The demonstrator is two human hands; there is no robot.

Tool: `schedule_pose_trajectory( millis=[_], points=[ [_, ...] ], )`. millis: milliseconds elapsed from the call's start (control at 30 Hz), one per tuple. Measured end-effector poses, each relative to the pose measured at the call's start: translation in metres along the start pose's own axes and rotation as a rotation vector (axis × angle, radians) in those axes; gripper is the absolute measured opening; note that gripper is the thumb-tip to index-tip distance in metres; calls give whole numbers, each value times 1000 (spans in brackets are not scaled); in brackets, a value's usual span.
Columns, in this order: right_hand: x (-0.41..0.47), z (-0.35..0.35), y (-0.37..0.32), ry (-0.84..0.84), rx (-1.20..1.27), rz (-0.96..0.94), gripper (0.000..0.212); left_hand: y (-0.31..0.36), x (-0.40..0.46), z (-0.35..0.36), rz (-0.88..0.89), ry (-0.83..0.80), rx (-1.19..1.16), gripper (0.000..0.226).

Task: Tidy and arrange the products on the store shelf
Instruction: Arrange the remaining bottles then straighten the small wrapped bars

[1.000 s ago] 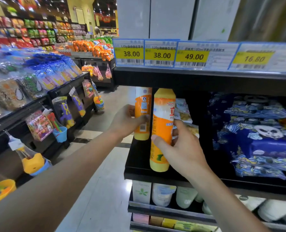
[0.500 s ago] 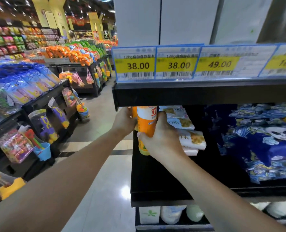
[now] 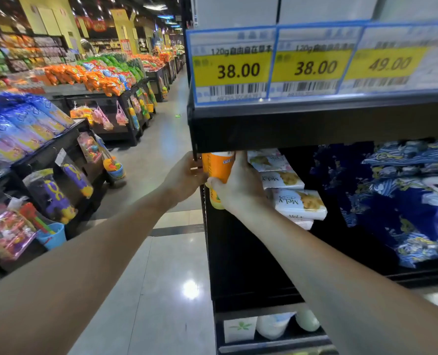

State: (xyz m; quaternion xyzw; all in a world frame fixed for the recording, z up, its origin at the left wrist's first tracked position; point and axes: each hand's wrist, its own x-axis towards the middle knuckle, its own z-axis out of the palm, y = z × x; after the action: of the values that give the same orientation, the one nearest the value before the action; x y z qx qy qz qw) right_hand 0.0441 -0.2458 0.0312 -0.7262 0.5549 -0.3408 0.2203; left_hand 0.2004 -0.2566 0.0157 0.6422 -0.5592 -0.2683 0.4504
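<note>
Two orange bottles stand upright at the far left of the black shelf (image 3: 251, 272), deep under the upper shelf edge, which hides their tops. My right hand (image 3: 241, 185) grips the nearer orange bottle (image 3: 221, 166) around its middle. My left hand (image 3: 184, 175) is at the shelf's left corner with its fingers around the second orange bottle (image 3: 205, 162), mostly hidden behind the first. White Mel.y packs (image 3: 297, 201) lie stacked right beside the bottles.
Blue panda-print packs (image 3: 404, 196) fill the shelf's right side. Price tags (image 3: 232, 70) hang on the upper shelf edge just above my hands. White pouches (image 3: 241, 327) sit on the lower shelf. An aisle (image 3: 161, 252) with toy and snack displays runs on the left.
Both hands have pushed the two orange bottles back from the shelf's front to its rear left corner. My view has risen and moved closer, so the upper shelf edge now covers the bottle tops.
</note>
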Motion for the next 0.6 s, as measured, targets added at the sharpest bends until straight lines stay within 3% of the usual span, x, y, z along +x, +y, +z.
schedule_pose_trajectory(
  millis=[200,300,433,500,600],
  points=[
    [4,9,-5,42,34,-13,70,-7,-17,-6,-99,2,-80,64],
    [0,2,-8,5,8,11,73,4,-37,-4,-162,75,-91,62],
    [-32,-26,-8,-133,0,-21,92,22,-88,5,-208,238,-59,52],
    [-55,-47,2,-115,0,-143,82,29,-124,16,-144,248,13,51],
    [-84,-85,37,39,-43,-352,47,42,-172,44,-60,234,127,46]
  ],
)
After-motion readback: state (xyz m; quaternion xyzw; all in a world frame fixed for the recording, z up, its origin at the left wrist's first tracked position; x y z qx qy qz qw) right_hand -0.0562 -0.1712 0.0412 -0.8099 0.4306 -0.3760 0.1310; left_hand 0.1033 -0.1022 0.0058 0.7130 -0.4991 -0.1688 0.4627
